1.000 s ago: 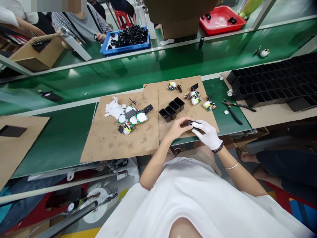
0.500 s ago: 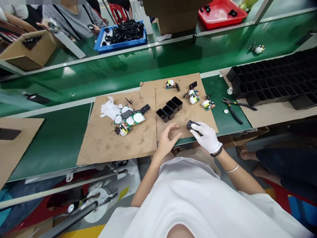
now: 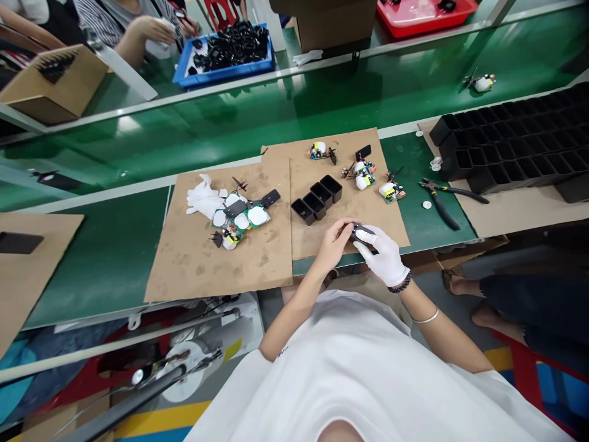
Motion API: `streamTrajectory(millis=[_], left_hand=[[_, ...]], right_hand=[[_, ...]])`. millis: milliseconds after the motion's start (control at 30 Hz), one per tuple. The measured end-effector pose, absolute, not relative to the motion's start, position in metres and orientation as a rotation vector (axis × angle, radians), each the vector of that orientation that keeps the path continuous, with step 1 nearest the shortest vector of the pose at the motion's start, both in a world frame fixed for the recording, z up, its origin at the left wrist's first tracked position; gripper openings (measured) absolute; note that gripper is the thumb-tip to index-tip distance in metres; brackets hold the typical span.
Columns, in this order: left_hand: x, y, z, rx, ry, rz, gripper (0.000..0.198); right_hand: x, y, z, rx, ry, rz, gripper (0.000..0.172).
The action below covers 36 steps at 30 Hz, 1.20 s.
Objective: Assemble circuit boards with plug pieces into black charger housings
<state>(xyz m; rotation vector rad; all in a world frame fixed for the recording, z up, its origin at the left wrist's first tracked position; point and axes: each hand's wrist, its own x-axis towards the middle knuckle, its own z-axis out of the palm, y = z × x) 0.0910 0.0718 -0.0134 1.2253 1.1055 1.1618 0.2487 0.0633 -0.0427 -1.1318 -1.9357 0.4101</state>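
Note:
A small black plastic case [image 3: 361,232] is held between my two hands above the near edge of the cardboard [image 3: 276,258]. My right hand [image 3: 383,255], in a white glove, has its fingers wrapped round the case. My bare left hand [image 3: 335,242] pinches its left end with thumb and fingers. Just beyond my left hand stands a row of several open black housings [image 3: 316,199]. Behind and right of them lie small circuit boards with white round parts, one board [image 3: 363,175] next to a black cover [image 3: 363,152].
Pliers [image 3: 444,199] lie at the right, before stacked black housings [image 3: 515,141]. On the left cardboard are a white glove [image 3: 203,197] and circuit boards [image 3: 242,221]. Across the green belt [image 3: 221,126], a co-worker's hand [image 3: 154,31] is near a blue tray [image 3: 225,77] of black parts.
My left hand has moved right and closed on the black case, which my right hand still holds. Across the belt, the co-worker's hand has shifted toward the blue tray.

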Motion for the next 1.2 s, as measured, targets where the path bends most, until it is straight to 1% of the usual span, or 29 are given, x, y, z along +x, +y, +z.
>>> streamTrajectory(millis=[67, 167, 267, 333, 400, 467, 567, 667, 700, 800, 867, 967, 1067, 1200], left_hand=[[0.093, 0.074, -0.013, 1.246, 1.091, 1.158, 0.035], [0.089, 0.075, -0.015, 1.224, 1.039, 1.156, 0.034], [0.084, 0.072, -0.021, 1.111, 0.985, 1.242, 0.032], [0.081, 0.067, -0.025, 1.025, 1.005, 1.331, 0.032], [0.079, 0.060, -0.026, 1.005, 1.074, 1.404, 0.031], [0.079, 0.054, -0.025, 1.051, 1.154, 1.432, 0.029], [0.080, 0.051, -0.023, 1.115, 1.215, 1.433, 0.027], [0.082, 0.051, -0.023, 1.134, 1.219, 1.436, 0.028], [0.082, 0.051, -0.024, 1.151, 1.225, 1.431, 0.027], [0.083, 0.047, -0.029, 1.263, 1.261, 1.388, 0.021], [0.083, 0.043, -0.031, 1.341, 1.281, 1.346, 0.018], [0.082, 0.038, -0.033, 1.378, 1.289, 1.316, 0.015], [0.081, 0.039, -0.034, 1.347, 1.276, 1.318, 0.015], [0.082, 0.041, -0.032, 1.319, 1.261, 1.306, 0.017]], right_hand=[[0.248, 0.064, -0.040, -1.135, -1.921, 0.433, 0.024], [0.247, 0.066, -0.028, -1.108, -1.955, 0.445, 0.022], [0.248, 0.064, -0.011, -1.068, -1.997, 0.369, 0.020], [0.249, 0.061, -0.005, -1.091, -1.957, 0.292, 0.023], [0.250, 0.060, -0.009, -1.103, -1.882, 0.242, 0.023], [0.250, 0.062, -0.019, -1.108, -1.832, 0.290, 0.020], [0.250, 0.070, -0.034, -1.186, -1.728, 0.558, 0.016], [0.249, 0.077, -0.031, -1.206, -1.228, 1.021, 0.025], [0.249, 0.078, -0.025, -1.155, -0.993, 1.214, 0.026], [0.248, 0.075, 0.004, -0.910, -0.353, 1.736, 0.017], [0.245, 0.069, 0.026, -0.787, -0.054, 1.920, 0.025], [0.239, 0.056, 0.057, -0.701, 0.150, 1.961, 0.031], [0.231, 0.045, 0.076, -0.690, 0.125, 1.918, 0.032], [0.221, 0.037, 0.085, -0.712, 0.037, 1.853, 0.037]])
